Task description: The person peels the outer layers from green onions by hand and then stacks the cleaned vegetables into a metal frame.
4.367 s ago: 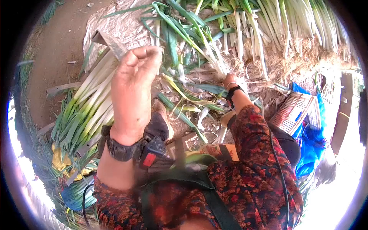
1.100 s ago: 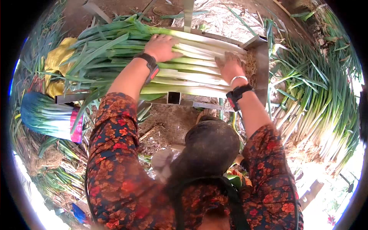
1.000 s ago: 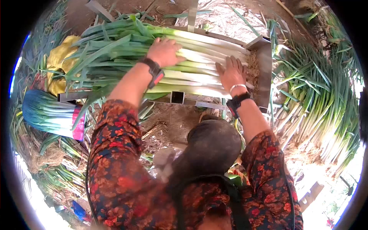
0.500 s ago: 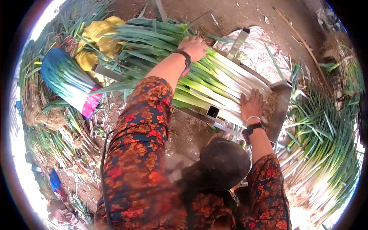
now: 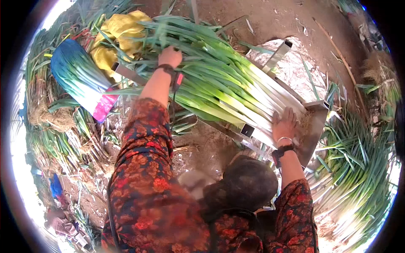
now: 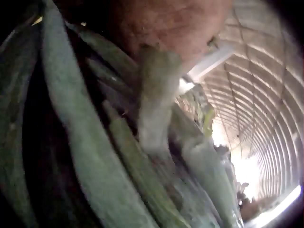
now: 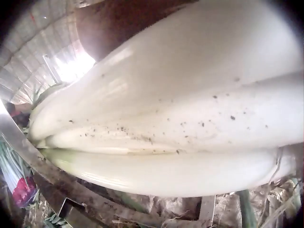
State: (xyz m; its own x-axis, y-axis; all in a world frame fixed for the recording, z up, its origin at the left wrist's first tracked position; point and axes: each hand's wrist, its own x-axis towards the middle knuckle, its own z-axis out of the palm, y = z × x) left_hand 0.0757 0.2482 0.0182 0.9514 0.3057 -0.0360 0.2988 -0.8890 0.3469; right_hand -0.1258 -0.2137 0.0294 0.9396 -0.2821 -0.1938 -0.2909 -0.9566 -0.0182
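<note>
A thick bundle of leeks (image 5: 228, 80) lies in a metal frame (image 5: 314, 126), white ends toward its end plate and green leaves at the left. My left hand (image 5: 170, 57) is among the leaves with its fingers curled on some of them. In the left wrist view leek leaves (image 6: 95, 133) fill the left side, and one runs up to the hand (image 6: 171, 28). My right hand (image 5: 285, 125) rests with fingers spread on the white stalks near the roots. Close in the right wrist view are white leek stalks (image 7: 166, 123) speckled with dirt.
A wrapped leek bundle (image 5: 80, 78) with a pink band and a yellow sack (image 5: 120, 33) lie left of the frame. Loose leeks (image 5: 358, 164) are heaped at the right. A pale sheet (image 5: 295, 63) lies behind the frame.
The earliest frame shows the right hand at other leeks and the left hand raised. Since half a second ago, the left hand has slid left along the leaves; the right stays on the white stalks.
</note>
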